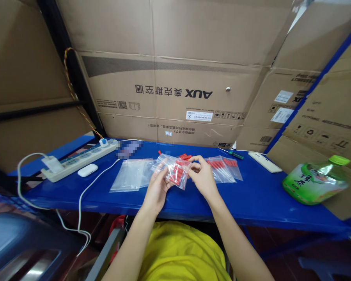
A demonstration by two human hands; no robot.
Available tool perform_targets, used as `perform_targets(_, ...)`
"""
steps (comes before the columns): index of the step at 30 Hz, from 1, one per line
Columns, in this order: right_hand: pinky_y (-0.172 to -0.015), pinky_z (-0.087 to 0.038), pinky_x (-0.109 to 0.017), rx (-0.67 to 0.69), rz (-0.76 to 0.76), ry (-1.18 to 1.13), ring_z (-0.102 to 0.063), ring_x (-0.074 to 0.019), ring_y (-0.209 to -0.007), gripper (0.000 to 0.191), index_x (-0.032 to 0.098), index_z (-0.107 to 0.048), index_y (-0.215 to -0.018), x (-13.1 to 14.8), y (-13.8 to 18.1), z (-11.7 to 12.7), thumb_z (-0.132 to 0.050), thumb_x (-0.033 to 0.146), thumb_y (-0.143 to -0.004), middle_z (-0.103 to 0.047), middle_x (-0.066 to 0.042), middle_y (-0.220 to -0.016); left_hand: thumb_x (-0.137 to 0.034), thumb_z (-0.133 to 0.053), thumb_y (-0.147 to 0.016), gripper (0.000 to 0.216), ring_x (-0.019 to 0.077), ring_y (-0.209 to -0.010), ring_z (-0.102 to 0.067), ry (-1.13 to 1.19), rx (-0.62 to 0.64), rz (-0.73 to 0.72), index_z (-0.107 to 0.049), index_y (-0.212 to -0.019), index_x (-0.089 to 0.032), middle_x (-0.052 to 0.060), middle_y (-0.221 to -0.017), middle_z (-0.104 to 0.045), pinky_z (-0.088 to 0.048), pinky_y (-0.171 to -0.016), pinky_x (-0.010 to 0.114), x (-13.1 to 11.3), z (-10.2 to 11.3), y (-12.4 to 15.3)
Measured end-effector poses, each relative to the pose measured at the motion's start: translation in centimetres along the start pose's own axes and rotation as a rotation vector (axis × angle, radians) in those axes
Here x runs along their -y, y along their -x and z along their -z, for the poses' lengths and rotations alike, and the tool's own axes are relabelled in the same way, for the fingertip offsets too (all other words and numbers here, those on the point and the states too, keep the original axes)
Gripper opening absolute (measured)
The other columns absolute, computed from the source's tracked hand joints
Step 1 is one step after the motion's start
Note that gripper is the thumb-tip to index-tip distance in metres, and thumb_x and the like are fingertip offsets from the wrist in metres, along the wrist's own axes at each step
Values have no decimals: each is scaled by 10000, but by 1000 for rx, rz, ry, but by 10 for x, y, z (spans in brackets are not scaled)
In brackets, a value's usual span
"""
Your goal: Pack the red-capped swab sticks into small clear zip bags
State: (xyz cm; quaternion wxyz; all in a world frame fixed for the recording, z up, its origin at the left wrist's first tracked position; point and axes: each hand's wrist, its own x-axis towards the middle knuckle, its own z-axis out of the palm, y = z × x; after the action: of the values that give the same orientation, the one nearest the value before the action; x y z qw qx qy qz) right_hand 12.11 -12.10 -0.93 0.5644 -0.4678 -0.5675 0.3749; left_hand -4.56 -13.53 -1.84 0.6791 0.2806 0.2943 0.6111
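Pinching a clear zip bag [166, 162] of red pieces [176, 175] at both ends, the left hand [157, 187] and right hand [203, 177] grip it just above the blue desk [251, 199], fingers closed on the thin, crinkly film. By the look of it, the work is midway: filled bags [225, 168] lie to the right, flat empty bags [131, 173] are stacked left, and a few loose pieces [185, 156] lie behind. The pieces look small, tubular, hard plastic; the desk is smooth and glossy

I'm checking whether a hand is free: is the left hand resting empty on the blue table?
No, the left hand grips the clear bag of red pieces together with the right hand.
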Motion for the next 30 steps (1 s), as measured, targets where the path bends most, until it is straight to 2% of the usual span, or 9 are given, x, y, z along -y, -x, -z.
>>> perform_targets(5,-470,-422,-218,102,-115,-98,-643,-155,-612,307,208,-654,-959,7,-2,4,-744,446,-786,-702,2,-722,-287,-816,-869,579,149,-823,-753,17,-21,-37,-618,-1410,-227,49,-1105,-796,-636,-726,254,2,1,-2)
perform_targets(8,-477,-437,-225,158,-174,-132,-677,-172,-664,381,203,-690,-943,12,0,7,-687,572,-849,-720,-34,-775,-274,-818,-866,573,163,-875,-763,27,-40,-79,-612,-1399,-239,52,-1158,-792,-635,-737,261,3,0,-2)
perform_targets(10,-500,-449,-227,167,-162,-108,-667,-168,-680,415,201,-724,-954,14,1,7,-716,601,-847,-729,-42,-791,-283,-824,-863,571,181,-898,-770,11,-31,-82,-611,-1392,-242,61,-1177,-789,-636,-743,274,4,0,-1)
perform_targets(16,-537,-446,-254,0,-67,-101,-592,-154,-618,399,185,-758,-819,13,1,5,-886,543,-696,-717,-33,-705,-337,-823,-867,547,209,-967,-765,-32,12,-37,-619,-1361,-222,93,-1247,-763,-650,-817,342,3,0,0)
perform_targets(20,-650,-526,-304,-54,31,-70,-666,-195,-709,347,192,-793,-840,22,1,15,-866,516,-743,-771,-53,-794,-428,-776,-909,620,251,-1146,-741,-82,9,-56,-550,-1464,-268,124,-1406,-700,-629,-912,374,5,4,-2)
perform_targets(22,-703,-545,-321,-61,110,7,-691,-207,-749,302,198,-806,-864,30,5,23,-827,495,-814,-788,-56,-838,-451,-750,-937,624,262,-1302,-676,-138,-47,-168,-515,-1496,-304,119,-1504,-640,-590,-1014,391,8,7,-3)
perform_targets(26,-710,-548,-319,-18,261,190,-703,-204,-756,236,210,-818,-885,52,18,40,-750,431,-928,-787,-52,-852,-436,-723,-970,522,248,-1460,-552,-412,-98,-562,-572,-1455,-317,97,-1543,-606,-443,-1211,416,12,7,-1)
perform_targets(28,-714,-547,-313,69,318,271,-705,-200,-768,193,218,-822,-899,63,24,46,-739,384,-951,-784,-49,-858,-415,-725,-969,436,250,-1394,-603,-593,-31,-738,-651,-1378,-284,95,-1431,-682,-436,-1213,419,10,3,3)
perform_targets(30,-732,-549,-310,155,355,348,-707,-190,-768,161,229,-822,-912,71,30,50,-719,336,-973,-784,-39,-863,-389,-738,-956,340,254,-1243,-687,-753,109,-842,-728,-1269,-256,90,-1259,-759,-496,-1142,415,6,-5,9)
